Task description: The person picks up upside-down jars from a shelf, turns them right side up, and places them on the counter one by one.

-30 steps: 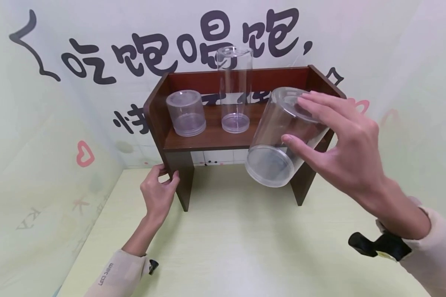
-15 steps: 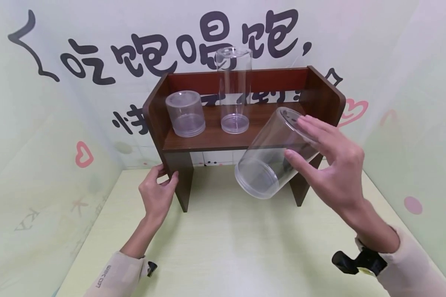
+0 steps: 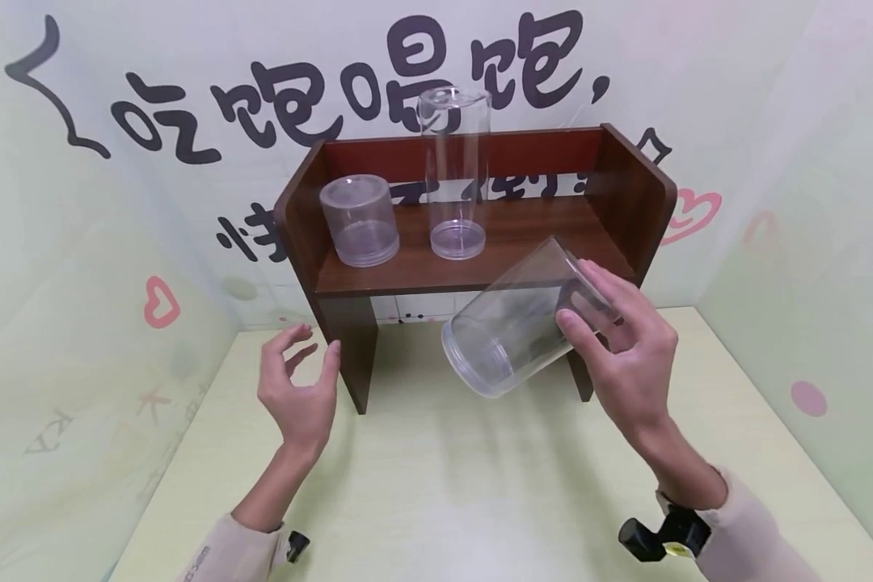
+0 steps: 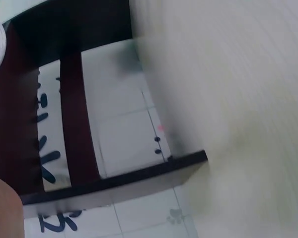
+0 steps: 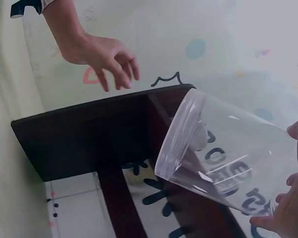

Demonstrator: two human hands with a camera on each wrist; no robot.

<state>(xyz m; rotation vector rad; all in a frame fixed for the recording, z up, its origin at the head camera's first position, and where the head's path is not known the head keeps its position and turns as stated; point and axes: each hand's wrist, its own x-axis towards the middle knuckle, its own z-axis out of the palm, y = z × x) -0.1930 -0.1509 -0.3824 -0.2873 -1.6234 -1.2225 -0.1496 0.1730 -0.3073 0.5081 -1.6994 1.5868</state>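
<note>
My right hand grips a clear plastic jar around its upper end, with the thumb on the near side. The jar tilts in the air before the front of a dark brown wooden shelf, its ringed end pointing down and left. In the right wrist view the same jar looks see-through, with nothing visible inside. Beside the shelf's left panel, my left hand is held with thumb and fingers spread in a loose curve, holding nothing. Little of this hand shows in the left wrist view.
On the shelf board stand a short clear jar at the left and a tall clear jar near the middle. The shelf stands on a pale table. Behind it hangs a white printed backdrop with dark lettering.
My right hand has brought the jar down and left, tilting it further toward horizontal. My left hand has let go of the shelf's left panel and drawn slightly away.
</note>
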